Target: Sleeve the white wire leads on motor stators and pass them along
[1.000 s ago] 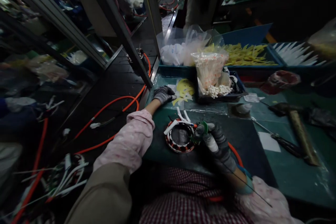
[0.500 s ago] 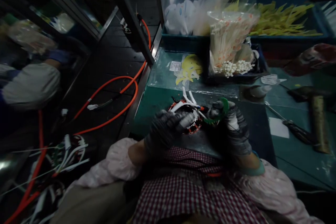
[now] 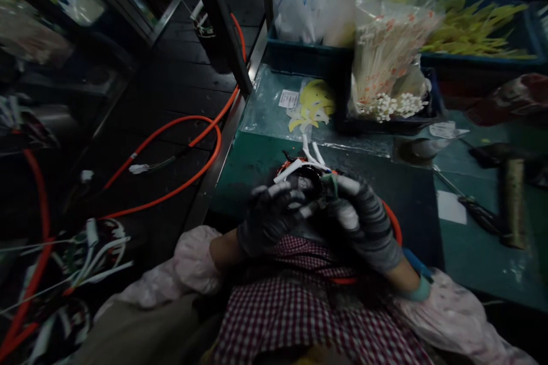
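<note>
In front of my body lies a round motor stator (image 3: 305, 182), with white sleeved wires (image 3: 309, 151) rising from its far side. My left hand (image 3: 274, 214), in a grey striped glove with pale fingertips, is curled against the stator's near left rim. My right hand (image 3: 363, 219), gloved alike, is closed at the right rim, pinching a green strip (image 3: 329, 183) between thumb and fingers. Much of the stator's near side is hidden by the gloves. An orange cable (image 3: 391, 219) shows behind my right hand.
Beyond the stator lie yellow cut pieces (image 3: 314, 102) on plastic and a dark tray (image 3: 436, 108) holding bagged white sleeves (image 3: 389, 63). A screwdriver (image 3: 479, 211) and a hammer (image 3: 514, 202) lie right. Left of the bench are orange cable loops (image 3: 214, 151) and more stators (image 3: 98, 251).
My right hand has moved left and inward, bringing the green strip from beside the stator to its right rim. The left hand stays near the rim, its fingers shifted slightly. The view has shifted a little.
</note>
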Motion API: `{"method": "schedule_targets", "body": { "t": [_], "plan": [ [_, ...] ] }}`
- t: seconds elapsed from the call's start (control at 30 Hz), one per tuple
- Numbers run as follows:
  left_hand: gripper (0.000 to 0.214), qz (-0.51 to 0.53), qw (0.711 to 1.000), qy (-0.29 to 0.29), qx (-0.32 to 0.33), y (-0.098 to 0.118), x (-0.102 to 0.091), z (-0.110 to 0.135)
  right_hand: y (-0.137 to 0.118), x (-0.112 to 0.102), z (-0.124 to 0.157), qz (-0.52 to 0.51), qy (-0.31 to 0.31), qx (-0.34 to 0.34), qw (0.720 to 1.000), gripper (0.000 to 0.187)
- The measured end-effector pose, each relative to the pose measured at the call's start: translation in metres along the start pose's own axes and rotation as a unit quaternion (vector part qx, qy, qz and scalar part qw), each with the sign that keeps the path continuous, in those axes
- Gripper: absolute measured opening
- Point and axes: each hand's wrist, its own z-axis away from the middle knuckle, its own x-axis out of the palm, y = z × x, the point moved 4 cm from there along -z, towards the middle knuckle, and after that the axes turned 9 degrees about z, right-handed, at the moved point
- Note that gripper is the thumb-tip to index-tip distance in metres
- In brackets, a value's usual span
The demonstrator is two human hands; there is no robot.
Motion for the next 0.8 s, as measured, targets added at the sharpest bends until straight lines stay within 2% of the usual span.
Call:
{"method": "schedule_targets", "body": {
  "t": [0.07, 0.1, 0.17, 0.2, 0.27, 0.33, 0.37, 0.4, 0.43, 0.5, 0.57, 0.67, 0.8],
  "plan": [
    [0.048, -0.013, 0.996, 0.043, 0.083, 0.004, -0.014, 0.003, -0.011, 0.013, -0.005, 0.104, -0.067, -0.047, 0.991, 0.033],
    [0.042, -0.005, 0.99, 0.051, 0.128, 0.005, -0.022, 0.004, -0.015, 0.02, -0.007, 0.169, -0.109, -0.054, 0.978, 0.035],
    [0.029, 0.052, 0.981, 0.034, 0.184, 0.003, -0.04, 0.002, -0.018, 0.032, -0.009, 0.274, -0.18, -0.051, 0.943, 0.037],
    [0.025, 0.095, 0.978, 0.02, 0.187, 0.001, -0.05, -0.001, -0.019, 0.037, -0.01, 0.31, -0.204, -0.058, 0.927, 0.037],
    [0.019, 0.18, 0.975, 0.033, 0.128, -0.011, -0.069, -0.01, -0.024, 0.042, -0.011, 0.354, -0.229, -0.094, 0.902, 0.036],
    [0.024, 0.234, 0.968, 0.087, -0.01, -0.031, -0.083, -0.025, -0.027, 0.044, -0.013, 0.383, -0.248, -0.131, 0.88, 0.035],
    [0.032, 0.248, 0.961, 0.095, -0.082, -0.042, -0.084, -0.033, -0.027, 0.044, -0.015, 0.394, -0.253, -0.14, 0.873, 0.034],
    [0.043, 0.258, 0.952, 0.078, -0.142, -0.052, -0.081, -0.042, -0.027, 0.043, -0.017, 0.394, -0.253, -0.145, 0.871, 0.034],
    [0.06, 0.273, 0.945, 0.028, -0.176, -0.059, -0.073, -0.051, -0.028, 0.042, -0.018, 0.389, -0.252, -0.149, 0.874, 0.034],
    [0.092, 0.325, 0.926, -0.095, -0.168, -0.063, -0.054, -0.066, -0.028, 0.039, -0.017, 0.371, -0.227, -0.158, 0.886, 0.032],
    [0.106, 0.389, 0.901, -0.15, -0.121, -0.056, -0.04, -0.07, -0.029, 0.035, -0.007, 0.347, -0.184, -0.17, 0.904, 0.029],
    [0.106, 0.438, 0.889, -0.117, -0.066, -0.038, -0.033, -0.054, -0.03, 0.03, 0.019, 0.317, -0.132, -0.172, 0.923, 0.028],
    [0.104, 0.395, 0.915, -0.067, -0.045, -0.019, -0.034, -0.025, -0.03, 0.027, 0.043, 0.284, -0.111, -0.167, 0.938, 0.03]
  ]
}}
